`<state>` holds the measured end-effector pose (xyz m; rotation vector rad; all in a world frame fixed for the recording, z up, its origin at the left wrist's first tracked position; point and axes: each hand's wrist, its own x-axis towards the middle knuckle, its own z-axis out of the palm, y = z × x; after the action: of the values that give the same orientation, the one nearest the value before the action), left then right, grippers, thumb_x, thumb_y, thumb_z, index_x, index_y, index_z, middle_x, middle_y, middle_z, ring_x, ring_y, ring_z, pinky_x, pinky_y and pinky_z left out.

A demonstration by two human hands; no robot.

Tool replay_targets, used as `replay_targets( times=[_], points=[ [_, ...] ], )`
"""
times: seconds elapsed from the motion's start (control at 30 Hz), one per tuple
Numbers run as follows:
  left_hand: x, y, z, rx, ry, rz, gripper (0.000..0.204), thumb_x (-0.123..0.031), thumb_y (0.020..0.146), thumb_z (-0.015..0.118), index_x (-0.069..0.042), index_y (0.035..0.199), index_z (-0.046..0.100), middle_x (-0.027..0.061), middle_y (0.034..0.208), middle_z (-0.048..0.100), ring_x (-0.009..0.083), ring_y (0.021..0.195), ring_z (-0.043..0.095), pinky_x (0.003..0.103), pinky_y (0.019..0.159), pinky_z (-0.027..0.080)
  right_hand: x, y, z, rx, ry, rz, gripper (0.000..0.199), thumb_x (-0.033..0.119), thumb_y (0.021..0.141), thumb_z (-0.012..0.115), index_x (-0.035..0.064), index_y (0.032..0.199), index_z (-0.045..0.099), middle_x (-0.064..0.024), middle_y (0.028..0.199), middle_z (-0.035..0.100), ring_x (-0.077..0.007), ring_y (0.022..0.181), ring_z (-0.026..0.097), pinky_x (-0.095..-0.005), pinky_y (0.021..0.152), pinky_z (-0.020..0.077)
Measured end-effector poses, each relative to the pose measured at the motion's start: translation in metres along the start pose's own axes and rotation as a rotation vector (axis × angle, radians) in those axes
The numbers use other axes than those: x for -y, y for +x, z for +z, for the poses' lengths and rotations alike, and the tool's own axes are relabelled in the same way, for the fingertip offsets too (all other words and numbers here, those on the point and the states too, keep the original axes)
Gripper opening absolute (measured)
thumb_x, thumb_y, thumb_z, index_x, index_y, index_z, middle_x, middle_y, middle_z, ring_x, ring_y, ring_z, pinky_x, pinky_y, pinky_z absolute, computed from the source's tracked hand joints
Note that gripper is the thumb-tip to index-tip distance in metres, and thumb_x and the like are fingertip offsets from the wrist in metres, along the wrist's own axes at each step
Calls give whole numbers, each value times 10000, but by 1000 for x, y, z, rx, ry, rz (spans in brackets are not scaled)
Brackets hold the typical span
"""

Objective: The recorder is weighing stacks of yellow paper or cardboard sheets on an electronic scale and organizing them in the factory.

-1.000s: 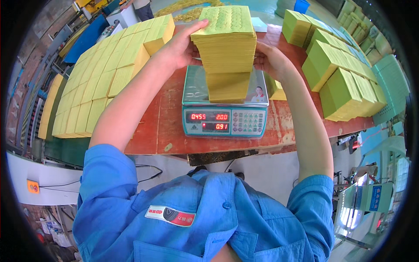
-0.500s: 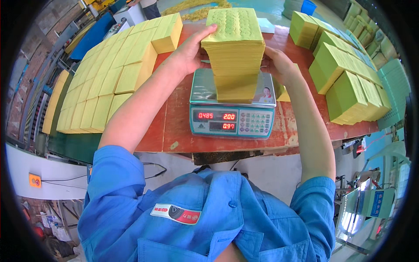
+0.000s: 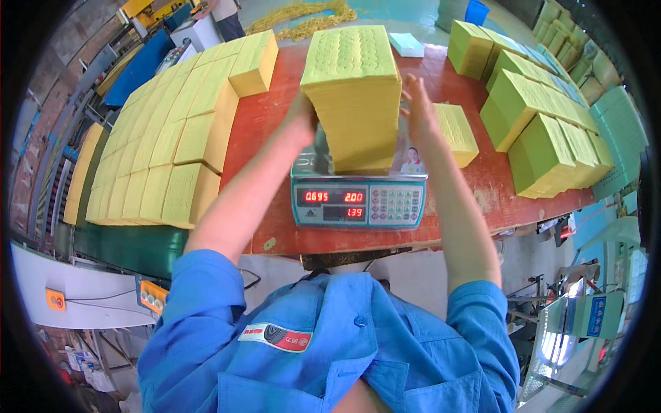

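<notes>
A tall stack of yellow embossed paper sheets (image 3: 361,124) stands upright on the pan of a teal-framed electronic scale (image 3: 359,201). The scale's red digits are lit above a keypad. My left hand (image 3: 303,120) is at the stack's left side, partly behind it, with its fingers hidden. To the right of the stack is my right hand (image 3: 418,110), fingers raised and spread, apart from the paper and holding nothing. Just beyond my right wrist, a small block of yellow paper (image 3: 456,134) sits on the red table (image 3: 441,227).
Rows of yellow paper stacks (image 3: 158,138) fill the left side. More paper stacks (image 3: 544,155) stand at the right edge of the table. A pale blue pad (image 3: 406,45) lies at the far edge. Behind are a blue bin (image 3: 480,12) and another person (image 3: 226,17).
My right hand has come away from the stack and its fingers have spread. My left hand has slid down from the stack's top edge to its side. The scale's reading has risen.
</notes>
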<state>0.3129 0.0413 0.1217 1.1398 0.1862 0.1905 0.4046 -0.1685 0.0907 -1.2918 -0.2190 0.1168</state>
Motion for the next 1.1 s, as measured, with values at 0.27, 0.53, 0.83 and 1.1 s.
replay_targets(
  times=[0.27,0.53,0.83,1.1],
  points=[
    [-1,20,10,328,-45,69,377,-214,998,490,-50,1337,501,109,1266,592,199,1068,615,350,846,557,-4,-15,48,12,214,17,726,640,924,475,24,1300,556,-86,1189,623,-164,1014,608,-314,822,519],
    [3,16,3,93,-91,25,537,-469,979,468,-54,1317,509,93,1265,587,216,1159,562,412,945,499,-12,-4,5,-110,-79,4,730,621,969,369,36,1404,414,-147,1427,448,-268,1225,521,-395,1016,407],
    [-29,-133,-129,-226,-19,-15,838,-640,956,324,-7,1499,238,226,1546,250,310,1437,242,547,1144,178,6,-149,-136,-288,150,31,470,341,1022,427,-48,1271,513,-167,1144,606,-249,1015,615,-371,898,487],
    [-30,-173,-150,-452,7,-98,725,-540,1003,339,37,1441,310,255,1450,380,337,1344,388,485,1086,344,-74,-181,-221,-524,-280,-20,257,177,1005,485,-8,1098,637,-66,913,650,-149,788,621,-281,719,504]
  ],
)
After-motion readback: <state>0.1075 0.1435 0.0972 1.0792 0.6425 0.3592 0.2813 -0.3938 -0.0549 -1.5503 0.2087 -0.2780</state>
